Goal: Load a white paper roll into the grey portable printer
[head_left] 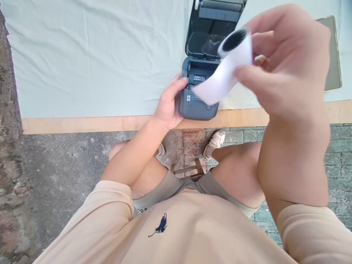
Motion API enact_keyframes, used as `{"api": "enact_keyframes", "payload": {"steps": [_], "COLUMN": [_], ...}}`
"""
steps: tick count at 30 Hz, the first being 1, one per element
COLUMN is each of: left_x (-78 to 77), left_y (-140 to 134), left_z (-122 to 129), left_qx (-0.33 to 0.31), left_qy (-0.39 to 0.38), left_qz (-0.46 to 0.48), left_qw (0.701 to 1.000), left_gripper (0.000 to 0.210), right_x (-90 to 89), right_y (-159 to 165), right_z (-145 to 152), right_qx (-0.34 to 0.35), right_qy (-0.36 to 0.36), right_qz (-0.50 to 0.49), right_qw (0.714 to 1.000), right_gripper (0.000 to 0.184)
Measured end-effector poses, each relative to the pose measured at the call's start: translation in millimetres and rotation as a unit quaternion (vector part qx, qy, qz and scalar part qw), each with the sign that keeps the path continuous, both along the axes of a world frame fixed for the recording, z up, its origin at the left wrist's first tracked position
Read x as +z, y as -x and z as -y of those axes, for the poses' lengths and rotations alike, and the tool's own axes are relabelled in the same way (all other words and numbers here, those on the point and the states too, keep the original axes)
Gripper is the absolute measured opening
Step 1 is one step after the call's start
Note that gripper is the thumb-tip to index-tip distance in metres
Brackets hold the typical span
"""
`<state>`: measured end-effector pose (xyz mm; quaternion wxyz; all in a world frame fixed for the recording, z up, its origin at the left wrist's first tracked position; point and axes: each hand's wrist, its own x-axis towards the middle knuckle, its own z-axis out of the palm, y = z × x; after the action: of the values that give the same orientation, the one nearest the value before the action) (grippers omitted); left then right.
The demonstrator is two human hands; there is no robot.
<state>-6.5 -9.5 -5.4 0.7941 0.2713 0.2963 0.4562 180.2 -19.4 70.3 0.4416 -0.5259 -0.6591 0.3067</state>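
A dark blue-grey portable label printer [199, 106] rests near the table's front edge, its lid [211, 35] swung up and its paper bay exposed. My left hand [172, 101] grips the printer's left side, thumb on the top rim by the bay. Above the printer's right side, my right hand [286, 62] pinches a small roll of white paper [243, 53] between thumb and fingers. The roll's dark core faces left, and a loose tail of paper curls down in front of the printer, covering part of the bay and body.
Pale cloth [96, 58] with wrinkles covers the table, whose wooden edge [123, 123] runs along the front. A flat grey device like a tablet or phone [333, 55] lies at the right, partly behind my right hand. Below is a wooden stool [189, 168].
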Motion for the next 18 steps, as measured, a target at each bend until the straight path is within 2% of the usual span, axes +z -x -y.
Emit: {"api": "enact_keyframes", "payload": {"steps": [1, 2, 3, 5, 6, 9, 13, 15, 18], "left_x": [-0.5, -0.7, -0.6, 0.2, 0.8, 2.3, 2.0, 0.9, -0.8], "left_y": [1, 1, 2, 2, 2, 3, 3, 2, 1], "left_z": [-1, -2, -3, -3, -3, -2, -1, -1, -1], "left_qx": [0.000, 0.000, -0.001, -0.004, -0.005, -0.006, 0.004, 0.008, 0.025], "left_qy": [0.011, 0.020, 0.025, 0.028, 0.028, 0.027, 0.027, 0.026, 0.028], "left_qz": [-0.001, -0.001, -0.001, -0.003, -0.004, -0.016, -0.028, -0.024, -0.021], "left_qw": [1.000, 1.000, 1.000, 1.000, 1.000, 0.999, 0.999, 0.999, 0.999], "left_gripper": [0.027, 0.030, 0.032, 0.033, 0.033, 0.032, 0.031, 0.029, 0.025], "right_x": [-4.5, -10.2, -16.6, -29.8, -35.8, -48.4, -53.8, -54.7, -57.5], "right_y": [-7, -15, -22, -32, -35, -34, -29, -28, -29], "right_z": [0, -1, -1, -1, 1, 9, 19, 22, 23], "right_qx": [-0.018, -0.038, -0.051, -0.064, -0.067, -0.067, -0.086, -0.100, -0.098], "right_qy": [0.015, 0.054, 0.118, 0.217, 0.233, 0.194, 0.128, 0.081, -0.006], "right_qz": [-0.120, -0.220, -0.279, -0.303, -0.290, -0.256, -0.223, -0.151, 0.016], "right_qw": [0.992, 0.973, 0.952, 0.926, 0.926, 0.945, 0.963, 0.980, 0.995], "right_gripper": [0.038, 0.039, 0.038, 0.035, 0.034, 0.029, 0.035, 0.044, 0.049]}}
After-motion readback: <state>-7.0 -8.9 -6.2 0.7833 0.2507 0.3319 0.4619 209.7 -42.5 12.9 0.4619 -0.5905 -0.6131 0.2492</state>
